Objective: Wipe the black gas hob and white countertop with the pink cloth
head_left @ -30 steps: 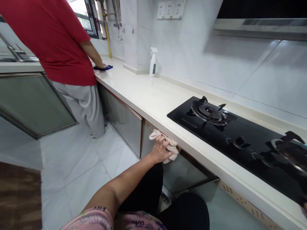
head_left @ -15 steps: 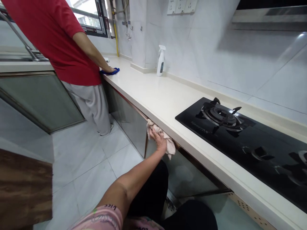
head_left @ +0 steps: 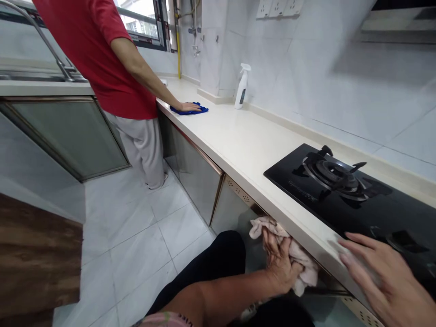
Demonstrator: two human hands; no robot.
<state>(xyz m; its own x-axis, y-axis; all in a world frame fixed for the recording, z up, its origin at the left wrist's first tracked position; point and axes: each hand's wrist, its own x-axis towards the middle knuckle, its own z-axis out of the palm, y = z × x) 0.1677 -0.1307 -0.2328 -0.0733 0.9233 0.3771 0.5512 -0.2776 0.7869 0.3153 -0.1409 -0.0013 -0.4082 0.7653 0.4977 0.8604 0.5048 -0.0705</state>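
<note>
My left hand [head_left: 279, 265] presses a crumpled pale pink cloth [head_left: 303, 272] against the top of the cabinet front, just beneath the countertop's edge. Its fingers are bent over the cloth, with folds sticking out on both sides. At the lower right, my right hand [head_left: 384, 272] is stretched out, fingers apart and holding nothing. It is over the counter edge beside the black gas hob [head_left: 289, 177]; whether it touches the surface I cannot tell.
A co-worker in a red shirt [head_left: 116, 68] stands at the far left, one hand on a blue cloth [head_left: 190, 109] on the countertop [head_left: 231, 136]. A white spray bottle [head_left: 241, 88] stands by the wall. Glass cabinet doors [head_left: 194, 168] run below.
My left hand has slid the cloth along the cabinet top toward the right and nearer to me. My right hand has come into view. The co-worker's blue cloth has moved right along the counter.
</note>
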